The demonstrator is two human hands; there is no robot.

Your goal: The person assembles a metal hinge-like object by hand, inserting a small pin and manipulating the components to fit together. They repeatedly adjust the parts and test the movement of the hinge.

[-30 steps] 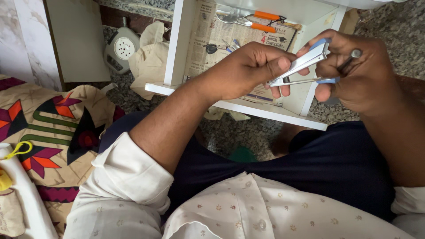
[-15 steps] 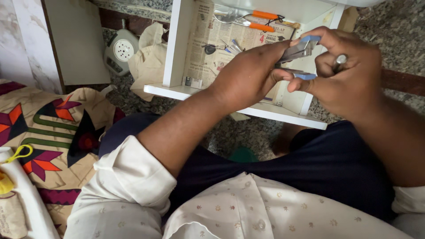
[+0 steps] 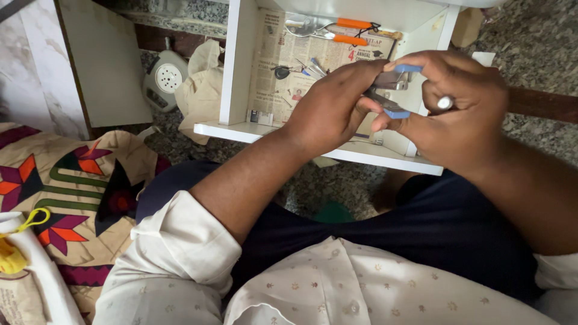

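Both hands meet in front of a white shelf, around a small metal stapler with blue ends. My right hand, a ring on one finger, pinches the stapler between thumb and fingers. My left hand has its fingers curled against the stapler's near end, covering that part of it. The stapler's jaws stand a little apart.
The white shelf is lined with newspaper and holds orange-handled pliers and small metal bits. A pale round device and crumpled cloth lie on the speckled floor at left. A patterned cushion sits by my left knee.
The stapler, wide open a second ago, has been folded nearly closed and turned. Both hands shifted slightly left and up toward the shelf.
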